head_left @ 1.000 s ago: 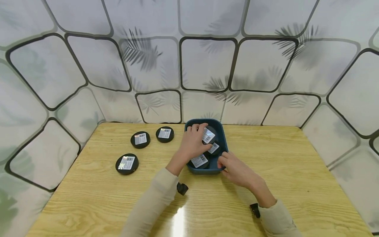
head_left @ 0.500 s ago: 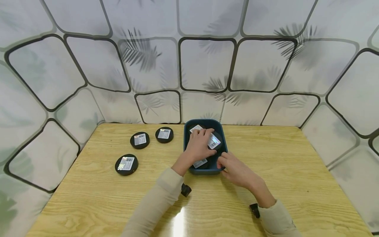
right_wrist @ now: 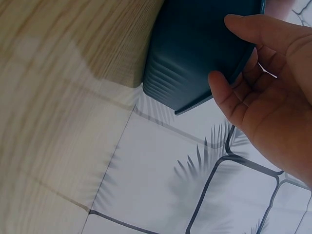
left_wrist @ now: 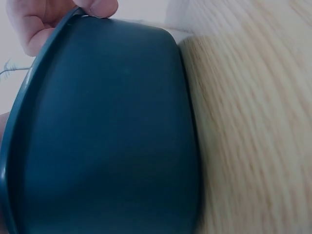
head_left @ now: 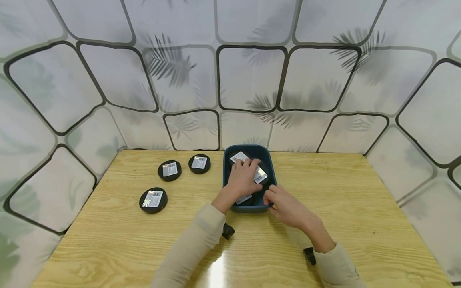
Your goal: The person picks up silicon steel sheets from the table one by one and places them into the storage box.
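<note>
My left hand [head_left: 242,180] reaches into a dark blue plastic box [head_left: 248,209]. Its thumb and fingers grip a black round disc [head_left: 262,176] with a white barcode label. Farther back in the box lies another labelled disc [head_left: 238,156], and one more disc [head_left: 245,201] shows partly beneath my left wrist. My right hand [head_left: 286,206] pinches the box rim at its near right corner. In the right wrist view, the fingers of the right hand [right_wrist: 273,92] hold the edge of the box [right_wrist: 190,53]. The box's outer wall [left_wrist: 112,126] fills much of the left wrist view.
Left of the box, three black labelled discs lie apart on the wooden table [head_left: 345,192]: a near disc [head_left: 153,200], a middle disc [head_left: 169,171] and a far disc [head_left: 199,164]. A patterned curtain [head_left: 252,80] stands behind the table.
My left hand has shifted slightly right within the box, bringing its disc right and toward me. The disc at the back left has come into view. My right hand stays on the rim.
</note>
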Demonstrator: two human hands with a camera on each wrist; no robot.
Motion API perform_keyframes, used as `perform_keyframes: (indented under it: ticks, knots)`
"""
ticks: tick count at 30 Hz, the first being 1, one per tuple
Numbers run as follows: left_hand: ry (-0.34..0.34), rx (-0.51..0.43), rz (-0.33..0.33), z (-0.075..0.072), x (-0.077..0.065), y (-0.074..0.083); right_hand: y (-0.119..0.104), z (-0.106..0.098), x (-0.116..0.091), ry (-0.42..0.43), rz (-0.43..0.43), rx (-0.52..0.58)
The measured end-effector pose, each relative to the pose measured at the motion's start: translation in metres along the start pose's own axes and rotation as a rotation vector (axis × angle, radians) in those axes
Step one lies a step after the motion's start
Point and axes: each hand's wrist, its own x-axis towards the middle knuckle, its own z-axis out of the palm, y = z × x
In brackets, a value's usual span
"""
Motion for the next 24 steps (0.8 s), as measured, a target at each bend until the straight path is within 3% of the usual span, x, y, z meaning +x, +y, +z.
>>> perform_keyframes:
  ticks: [24]
  knots:
    - [-0.007, 0.077, -0.01, 0.004, -0.0072, 0.0009, -0.0006, 0.0005, 0.0011, 0.005, -0.008, -0.01]
